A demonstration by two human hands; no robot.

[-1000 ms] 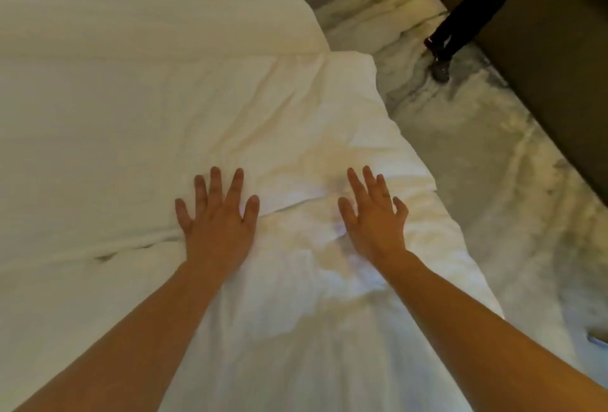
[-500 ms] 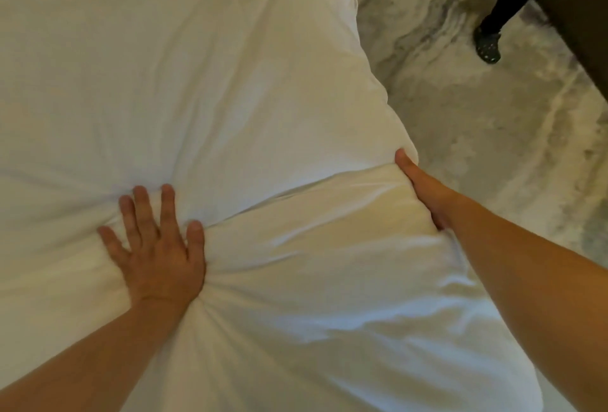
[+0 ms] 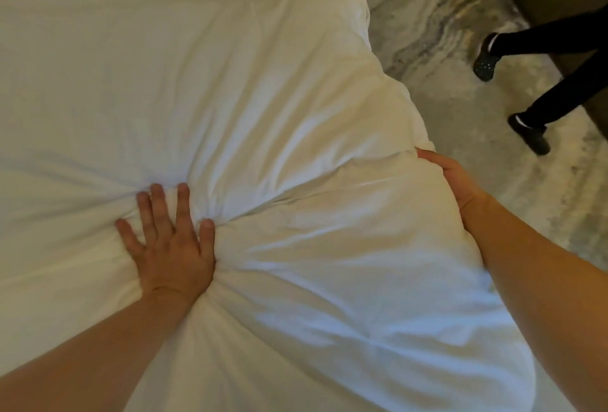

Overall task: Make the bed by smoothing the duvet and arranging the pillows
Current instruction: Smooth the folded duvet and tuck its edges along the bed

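Left hand flat, fingers spread; right hand edge-on, arms extended.

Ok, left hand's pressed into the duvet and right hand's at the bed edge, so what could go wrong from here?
1. The left hand presses flat into the duvet, and creases fan out from it; pushing further may set wrinkles rather than smooth them.
2. The right hand cups the overhanging edge; a hard tug could drag the duvet off toward the floor.
3. Another person's feet are close by on that side, so stepping back risks a bump.
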